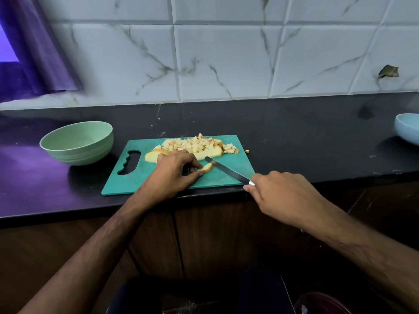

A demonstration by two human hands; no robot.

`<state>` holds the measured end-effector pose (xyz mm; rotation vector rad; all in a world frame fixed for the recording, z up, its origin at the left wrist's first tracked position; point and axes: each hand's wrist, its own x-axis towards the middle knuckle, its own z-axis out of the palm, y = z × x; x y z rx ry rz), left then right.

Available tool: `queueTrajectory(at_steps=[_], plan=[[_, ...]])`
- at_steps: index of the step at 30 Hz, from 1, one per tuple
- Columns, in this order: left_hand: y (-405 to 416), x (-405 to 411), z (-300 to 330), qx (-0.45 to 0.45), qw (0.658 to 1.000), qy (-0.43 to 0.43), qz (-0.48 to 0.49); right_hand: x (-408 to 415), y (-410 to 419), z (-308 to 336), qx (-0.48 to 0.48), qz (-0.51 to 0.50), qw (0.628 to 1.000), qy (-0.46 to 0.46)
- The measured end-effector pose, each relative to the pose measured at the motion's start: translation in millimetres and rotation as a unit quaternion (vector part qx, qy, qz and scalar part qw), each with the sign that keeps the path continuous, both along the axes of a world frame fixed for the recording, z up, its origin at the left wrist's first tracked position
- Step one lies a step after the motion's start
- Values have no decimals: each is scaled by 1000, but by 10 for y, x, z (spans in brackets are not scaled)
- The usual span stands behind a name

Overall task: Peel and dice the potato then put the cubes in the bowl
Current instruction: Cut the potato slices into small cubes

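A teal cutting board lies on the black counter. At its far side is a heap of potato cubes, with larger potato slabs just in front of them. My left hand pinches a small potato slice flat against the board. My right hand grips a knife by the handle, its blade slanting across the board and touching the slice's right end. A green bowl stands left of the board and looks empty.
A light blue bowl sits at the counter's far right edge. A tiled wall rises behind the counter and a purple curtain hangs at the upper left. Wooden cabinet doors are below the counter's front edge.
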<state>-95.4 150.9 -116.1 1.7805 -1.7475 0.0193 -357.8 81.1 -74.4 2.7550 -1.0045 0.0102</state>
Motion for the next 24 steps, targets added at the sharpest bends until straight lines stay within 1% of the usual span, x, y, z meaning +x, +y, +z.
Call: queueTrajectory(at_steps=[7,12,18,24], plan=[[2,4,9,7,1000,0,0,167,-47,-67,2,12,1000,3],[1,-6,2,5,1000,1,0,147,-95,105,18,-3,1000,-8],[-13,16,-13,6,1000,10,-2,52,59,11,-4,-4,1000,-2],[-10,11,-4,10,1000,16,-3,193,75,-57,25,2,1000,-12]])
